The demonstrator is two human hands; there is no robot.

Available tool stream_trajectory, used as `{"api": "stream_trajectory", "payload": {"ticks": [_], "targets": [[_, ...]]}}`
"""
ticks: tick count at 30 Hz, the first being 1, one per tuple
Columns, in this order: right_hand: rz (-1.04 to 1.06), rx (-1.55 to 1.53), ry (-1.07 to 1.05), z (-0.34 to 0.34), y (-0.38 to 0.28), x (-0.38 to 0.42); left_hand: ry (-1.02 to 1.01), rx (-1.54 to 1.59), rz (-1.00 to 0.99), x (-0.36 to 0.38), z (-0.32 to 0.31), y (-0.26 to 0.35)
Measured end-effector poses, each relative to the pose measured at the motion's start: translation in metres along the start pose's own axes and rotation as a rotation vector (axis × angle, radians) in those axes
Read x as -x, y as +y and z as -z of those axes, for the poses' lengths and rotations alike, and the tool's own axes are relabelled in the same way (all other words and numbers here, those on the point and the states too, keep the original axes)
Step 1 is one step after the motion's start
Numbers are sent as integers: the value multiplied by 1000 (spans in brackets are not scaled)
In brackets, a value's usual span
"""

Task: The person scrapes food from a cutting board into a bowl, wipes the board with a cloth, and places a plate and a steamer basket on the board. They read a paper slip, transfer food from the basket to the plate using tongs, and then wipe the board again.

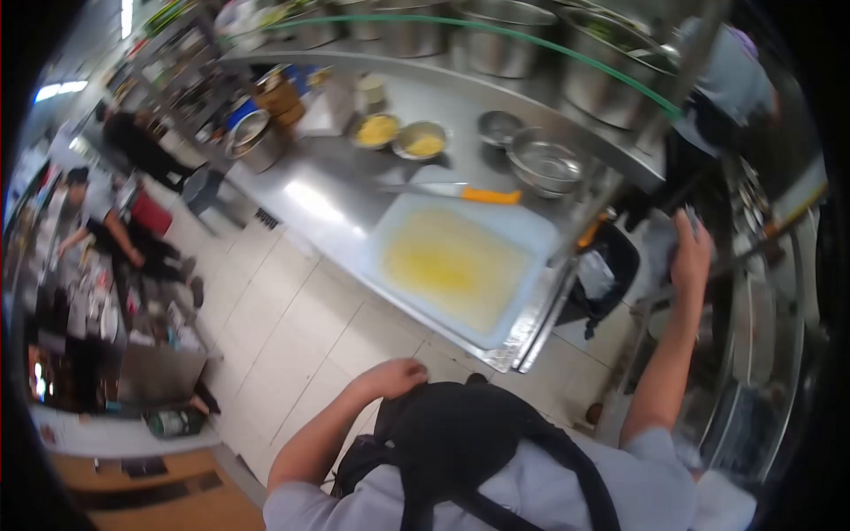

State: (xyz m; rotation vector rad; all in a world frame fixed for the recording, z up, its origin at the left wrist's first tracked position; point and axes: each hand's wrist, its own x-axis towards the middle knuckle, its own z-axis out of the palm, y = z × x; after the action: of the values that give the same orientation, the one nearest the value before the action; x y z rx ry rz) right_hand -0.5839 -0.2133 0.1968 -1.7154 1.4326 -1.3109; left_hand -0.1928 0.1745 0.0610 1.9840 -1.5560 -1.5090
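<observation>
My left hand (397,377) is low beside the black apron (460,425), fingers curled; whether it holds anything is hidden. Out to the right, my right hand (691,250) is raised near the metal rack, its fingers wrapped round a greyish cloth-like item (657,245), blurred. On the steel table ahead lies a white cutting board (403,217) with a yellow stain across its middle. A knife with an orange handle (491,196) rests along the board's far edge. Behind it stand two bowls of yellow food (377,130) and, to their right, metal bowls (546,163).
A shelf with a green edge (531,40) carries large metal pots. A black-lined bin (611,270) stands right of the table. Wire racks (753,257) line the right side. One person (735,80) stands at the upper right, others (106,208) at the left.
</observation>
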Motion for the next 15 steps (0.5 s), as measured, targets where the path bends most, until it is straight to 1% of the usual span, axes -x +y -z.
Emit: {"api": "stream_trajectory", "payload": {"ticks": [1,2,3,4,5,6,7,8,9,10,11,12,13,14,15], "targets": [[-48,-128,-140,-14,-44,38,88,-36,-30,-9,2,7],[-82,-212,-204,-39,-63,69,173,-78,-67,-23,4,14],[-113,-291,-263,-63,-84,101,253,-165,-161,-34,10,32],[-134,-260,-359,-91,-106,137,271,-171,-227,-55,12,44],[-151,-225,-455,-119,-128,172,264,-132,-193,-67,20,68],[193,-140,-722,-138,-139,197,247,345,-559,-87,17,61],[320,-259,-927,-172,-153,231,245,584,-746,-112,16,47],[658,-91,-891,-206,-159,251,201,804,-947,-137,16,32],[986,91,-832,-236,-159,263,61,931,-820,-157,18,27],[996,99,-818,-256,-153,271,-11,989,-761,-160,18,6],[1025,33,-726,-272,-145,275,-79,1047,-698,-162,19,-15],[1065,-38,-628,-291,-139,273,114,759,-905,-154,26,-48],[1097,-40,-609,-310,-129,276,88,782,-768,-129,58,-61],[862,-45,-552,-326,-118,283,63,808,-631,-103,90,-74],[623,-50,-493,-338,-117,283,-190,1115,-136,-48,123,-60]]}}
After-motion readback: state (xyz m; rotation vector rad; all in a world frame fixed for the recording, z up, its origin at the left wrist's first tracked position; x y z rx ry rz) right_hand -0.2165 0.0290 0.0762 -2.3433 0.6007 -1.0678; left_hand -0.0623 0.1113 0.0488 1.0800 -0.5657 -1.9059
